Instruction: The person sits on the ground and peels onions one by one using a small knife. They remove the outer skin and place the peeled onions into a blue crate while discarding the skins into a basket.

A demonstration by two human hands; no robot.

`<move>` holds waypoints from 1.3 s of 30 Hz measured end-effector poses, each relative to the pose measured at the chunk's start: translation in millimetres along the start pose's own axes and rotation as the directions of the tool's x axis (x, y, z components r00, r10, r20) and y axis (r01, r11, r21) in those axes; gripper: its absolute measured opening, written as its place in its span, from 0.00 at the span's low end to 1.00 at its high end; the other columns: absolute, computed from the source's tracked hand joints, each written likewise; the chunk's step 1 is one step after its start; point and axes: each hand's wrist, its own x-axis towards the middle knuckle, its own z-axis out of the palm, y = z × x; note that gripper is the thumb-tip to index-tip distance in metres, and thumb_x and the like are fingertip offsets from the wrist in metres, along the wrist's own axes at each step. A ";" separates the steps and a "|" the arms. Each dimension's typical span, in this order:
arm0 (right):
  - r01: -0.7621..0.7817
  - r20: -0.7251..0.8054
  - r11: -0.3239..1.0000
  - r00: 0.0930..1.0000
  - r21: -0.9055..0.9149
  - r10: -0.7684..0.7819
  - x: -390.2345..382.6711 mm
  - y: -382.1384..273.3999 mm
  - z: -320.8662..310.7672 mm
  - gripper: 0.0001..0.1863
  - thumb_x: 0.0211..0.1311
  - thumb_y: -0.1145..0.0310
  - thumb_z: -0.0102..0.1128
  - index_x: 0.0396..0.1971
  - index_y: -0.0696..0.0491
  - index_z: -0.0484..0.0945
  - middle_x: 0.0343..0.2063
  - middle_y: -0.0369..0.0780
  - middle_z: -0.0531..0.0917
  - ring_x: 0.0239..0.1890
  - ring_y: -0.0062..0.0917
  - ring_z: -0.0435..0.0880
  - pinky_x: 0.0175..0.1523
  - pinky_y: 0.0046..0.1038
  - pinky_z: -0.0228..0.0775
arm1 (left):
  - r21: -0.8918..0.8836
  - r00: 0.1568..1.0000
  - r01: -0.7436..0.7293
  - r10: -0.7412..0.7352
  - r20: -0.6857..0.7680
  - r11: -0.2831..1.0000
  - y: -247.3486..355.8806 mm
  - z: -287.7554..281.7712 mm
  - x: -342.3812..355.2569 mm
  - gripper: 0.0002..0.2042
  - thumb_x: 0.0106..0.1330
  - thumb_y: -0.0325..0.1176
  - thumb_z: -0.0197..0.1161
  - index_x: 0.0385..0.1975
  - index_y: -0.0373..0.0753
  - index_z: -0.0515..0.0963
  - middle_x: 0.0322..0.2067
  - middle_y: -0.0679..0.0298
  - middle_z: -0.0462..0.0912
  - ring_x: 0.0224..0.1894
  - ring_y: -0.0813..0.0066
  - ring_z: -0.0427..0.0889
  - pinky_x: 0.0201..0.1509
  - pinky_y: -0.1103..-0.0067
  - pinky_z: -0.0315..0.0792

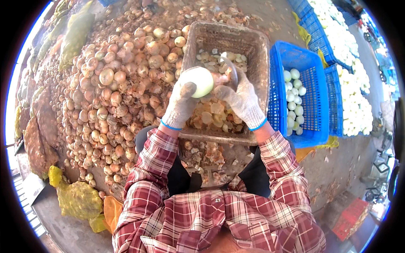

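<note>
Two gloved hands meet over the brown basket (257, 50) in front of you. Your left hand (180, 103) is wrapped around a peeled white onion (201, 81), held above the basket's near half. Your right hand (244, 103) is closed around what looks like a small knife (231, 69), its curved blade touching the onion's far side, though the handle is hidden in the glove. That basket holds papery skins and cut onion ends (213, 111). Just to your right stands a blue crate (314, 109), partly filled with peeled white onions (294, 105). Further right, more blue crates (333, 101) are heaped with peeled onions too. On your left, a big pile of unpeeled brown onions (114, 88) spreads right up against the basket's side
</note>
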 end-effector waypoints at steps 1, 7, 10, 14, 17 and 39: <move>-0.006 0.039 0.995 0.999 -0.098 0.010 0.5 3.0 -1.0 0.31 0.52 0.61 0.72 0.54 0.57 0.72 0.34 0.36 0.82 0.40 0.22 0.79 0.47 0.26 0.72 | 0.032 1.000 0.009 -0.010 0.025 0.999 -1.6 -0.2 0.3 0.39 0.54 0.55 0.68 0.59 0.33 0.66 0.52 0.54 0.76 0.53 0.63 0.78 0.57 0.67 0.74; -0.046 0.181 0.999 0.982 0.003 0.045 -1.4 -1.6 -8.8 0.14 0.60 0.66 0.65 0.42 0.58 0.78 0.27 0.40 0.82 0.29 0.22 0.81 0.38 0.23 0.72 | -0.014 0.996 0.088 -0.088 0.005 0.996 7.2 18.8 -5.5 0.39 0.56 0.60 0.65 0.59 0.33 0.67 0.49 0.59 0.78 0.48 0.68 0.79 0.49 0.69 0.77; 0.030 0.175 0.990 0.985 -0.135 -0.006 -1.6 1.4 -13.3 0.13 0.62 0.67 0.63 0.42 0.58 0.78 0.25 0.44 0.82 0.28 0.25 0.82 0.37 0.24 0.73 | 0.093 0.983 0.186 -0.185 -0.022 0.978 16.5 19.8 -2.1 0.37 0.58 0.58 0.64 0.60 0.35 0.66 0.50 0.58 0.77 0.49 0.69 0.78 0.49 0.69 0.77; 0.240 0.285 0.875 0.950 -0.420 -0.124 -4.0 -16.7 -10.9 0.11 0.62 0.70 0.61 0.43 0.57 0.79 0.26 0.41 0.83 0.27 0.23 0.81 0.35 0.24 0.73 | 0.129 0.986 0.164 -0.167 0.015 0.978 -3.6 4.0 0.3 0.31 0.62 0.53 0.62 0.58 0.35 0.69 0.51 0.59 0.77 0.49 0.71 0.78 0.50 0.70 0.77; 0.101 0.316 0.964 0.949 -0.246 -0.018 -4.3 -11.1 -9.6 0.15 0.63 0.70 0.60 0.49 0.57 0.78 0.27 0.39 0.84 0.29 0.19 0.81 0.37 0.24 0.74 | 0.136 0.980 0.195 -0.189 -0.056 0.971 -7.7 13.4 -1.9 0.30 0.62 0.52 0.63 0.56 0.35 0.70 0.50 0.60 0.77 0.51 0.70 0.77 0.51 0.70 0.77; -0.194 0.139 0.940 0.977 0.279 0.161 -2.1 -1.4 -3.4 0.10 0.64 0.67 0.60 0.37 0.59 0.79 0.25 0.36 0.82 0.24 0.17 0.81 0.26 0.18 0.72 | -0.109 0.997 0.077 -0.074 0.030 0.991 -8.4 26.6 0.0 0.34 0.61 0.58 0.62 0.57 0.35 0.67 0.52 0.58 0.76 0.52 0.64 0.78 0.53 0.64 0.76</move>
